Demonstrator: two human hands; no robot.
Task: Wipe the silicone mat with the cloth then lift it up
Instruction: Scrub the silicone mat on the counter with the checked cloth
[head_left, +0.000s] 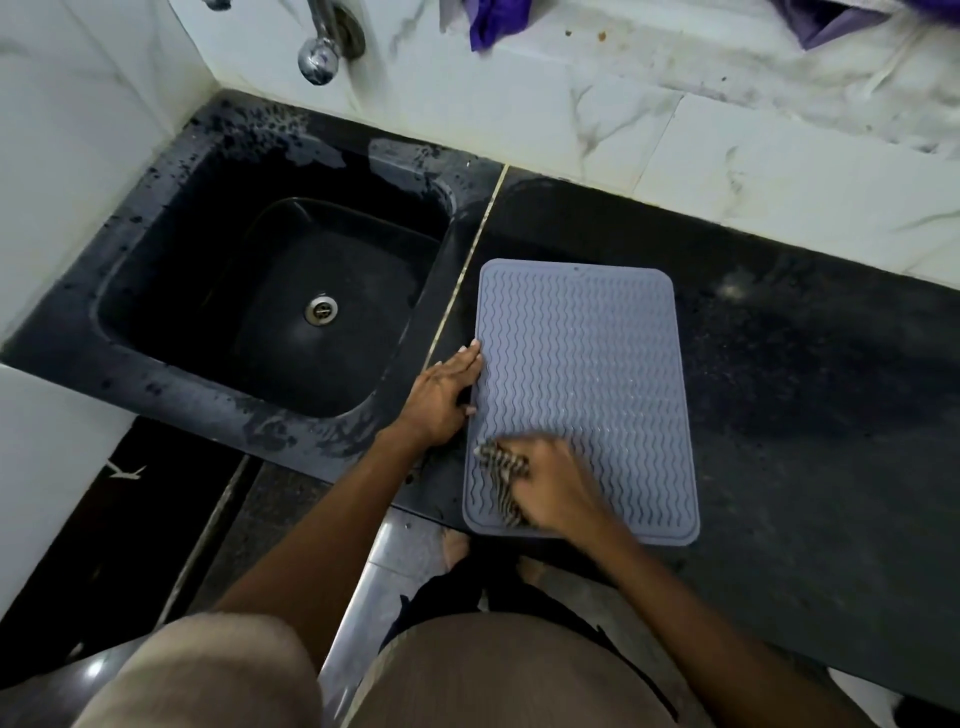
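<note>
Grey mat (582, 364) wiping underway: right hand (553, 486) clutching cloth (501, 475), left hand (441, 397) flat, pinning edge; wipe along ridges, overlapping passes.

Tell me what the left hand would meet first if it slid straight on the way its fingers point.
The left hand lies flat at the silicone mat's left edge, fingers pointing away from the person. Along that edge the way looks free over bare countertop until the marble wall, though its fingertips may graze the mat.

Right hand (553, 486) gripping cloth (503, 475) on silicone mat (587, 364), left hand (441, 397) flat at mat's edge
</note>
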